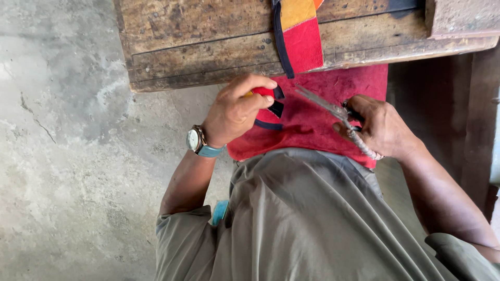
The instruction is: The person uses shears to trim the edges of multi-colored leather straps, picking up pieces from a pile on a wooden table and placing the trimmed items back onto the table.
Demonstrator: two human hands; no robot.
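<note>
Nearest, filling the lower right: a loose olive-grey shirt [312, 218], short sleeves, both forearms reaching away toward the far edge. On the left wrist, a round-faced wristwatch [195, 139] with a pale blue strap. Just beyond, the left hand [234, 110], fingers [260, 83] curled and clamped on a small red fabric piece [266, 93] edged with dark trim, a sliver of yellow showing beside the thumb. To the right, the right hand [383, 127], fingers closed around the handles of metal scissors [333, 110], one handle wrapped in pale cord, blades slightly parted and pointing left and far toward the small piece, tips near it but not clearly touching. Beneath both hands, draped over the lap, a large red suede-like sheet [317, 119], reaching from just past the shirt up to the underside of the worktop. Farther away, across the top: a worn, dark wooden worktop [208, 41], planks scratched and nailed, near edge overhanging the red sheet. Hanging over that edge, a strip [304, 31] of red and orange-yellow material with a dark border, lower end dangling just above the hands. At far right, a dark wooden upright [479, 119] below the worktop. On the left, bare grey concrete floor [67, 130], cracked and stained.
</note>
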